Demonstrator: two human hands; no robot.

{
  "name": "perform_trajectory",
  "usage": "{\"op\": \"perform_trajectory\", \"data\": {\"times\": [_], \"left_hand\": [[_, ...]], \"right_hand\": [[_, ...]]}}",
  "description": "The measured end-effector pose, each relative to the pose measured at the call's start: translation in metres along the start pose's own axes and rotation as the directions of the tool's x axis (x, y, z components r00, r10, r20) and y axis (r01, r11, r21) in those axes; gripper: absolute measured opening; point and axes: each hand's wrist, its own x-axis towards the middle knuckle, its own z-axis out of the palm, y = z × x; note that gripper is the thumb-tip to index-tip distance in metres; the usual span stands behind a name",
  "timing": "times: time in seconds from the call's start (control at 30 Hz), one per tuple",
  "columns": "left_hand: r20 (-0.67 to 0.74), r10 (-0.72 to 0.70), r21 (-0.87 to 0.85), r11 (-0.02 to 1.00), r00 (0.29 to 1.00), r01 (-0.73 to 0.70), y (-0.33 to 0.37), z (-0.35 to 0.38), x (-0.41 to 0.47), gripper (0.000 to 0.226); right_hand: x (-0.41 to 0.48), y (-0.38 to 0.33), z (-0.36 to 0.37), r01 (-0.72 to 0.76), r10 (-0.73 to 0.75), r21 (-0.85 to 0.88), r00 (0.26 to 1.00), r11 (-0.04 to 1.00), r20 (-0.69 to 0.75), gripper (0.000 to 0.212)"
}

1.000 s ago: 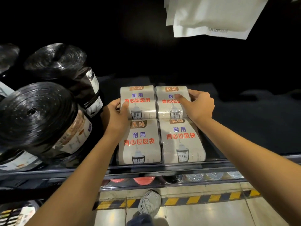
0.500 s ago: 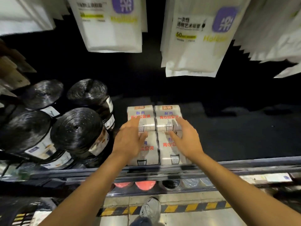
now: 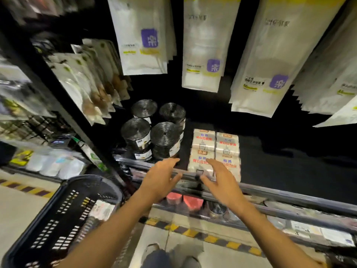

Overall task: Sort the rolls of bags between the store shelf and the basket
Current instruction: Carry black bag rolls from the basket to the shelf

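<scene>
Several white packs of bag rolls (image 3: 214,149) with red and blue print lie side by side on the dark store shelf (image 3: 289,171). To their left stand several black bag rolls (image 3: 154,132) on end. My left hand (image 3: 160,178) hovers open at the shelf's front rail, just left of the white packs. My right hand (image 3: 222,180) is open too, over the front edge of the nearest white pack, holding nothing. The dark plastic basket (image 3: 63,215) stands on the floor at lower left, with one light pack (image 3: 102,209) inside.
White packets (image 3: 204,45) hang from hooks above the shelf. More hanging goods (image 3: 87,78) fill the rack at left. A lower shelf holds red lids (image 3: 185,200). Yellow-black tape (image 3: 202,235) marks the floor, and my shoes (image 3: 154,250) show below.
Both hands have let go of the white packs and drawn back toward the shelf's front rail. The view has pulled away and tilted, bringing the basket and the hanging packets into sight.
</scene>
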Motion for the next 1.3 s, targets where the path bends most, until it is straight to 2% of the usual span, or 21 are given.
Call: {"op": "perform_trajectory", "data": {"times": [0.23,0.37,0.5,0.8,0.93,1.07,1.2,1.3], "left_hand": [[-0.07,-0.189,0.026,0.981,0.979,0.191,-0.074,-0.028,-0.068,0.056],[-0.165,-0.304,-0.021,0.952,0.938,0.305,-0.122,-0.052,-0.119,0.053],[-0.181,-0.42,-0.054,0.907,0.889,0.417,-0.18,-0.072,-0.175,0.053],[-0.205,-0.568,-0.127,0.823,0.797,0.554,-0.276,-0.092,-0.253,0.056],[-0.196,-0.606,-0.155,0.795,0.771,0.586,-0.305,-0.093,-0.253,0.055],[-0.169,-0.67,-0.193,0.741,0.723,0.643,-0.331,-0.088,-0.237,0.054],[-0.132,-0.762,-0.275,0.643,0.634,0.715,-0.364,-0.075,-0.209,0.052],[-0.081,-0.829,-0.347,0.544,0.553,0.764,-0.391,-0.052,-0.184,0.052]], "right_hand": [[0.003,-0.076,0.051,0.156,-0.146,-0.039,0.972,0.987,0.182,0.058],[0.011,-0.14,0.092,0.295,-0.278,-0.039,0.931,0.955,0.235,0.056],[0.013,-0.205,0.146,0.387,-0.349,-0.063,0.881,0.92,0.32,0.059],[0.012,-0.286,0.237,0.424,-0.348,-0.065,0.812,0.903,0.468,0.063],[0.031,-0.303,0.263,0.439,-0.34,-0.078,0.784,0.895,0.519,0.062],[0.067,-0.31,0.294,0.485,-0.329,-0.098,0.714,0.869,0.618,0.064],[0.114,-0.309,0.332,0.513,-0.28,-0.122,0.635,0.85,0.72,0.063],[0.142,-0.3,0.366,0.52,-0.286,-0.107,0.616,0.847,0.734,0.052]]}}
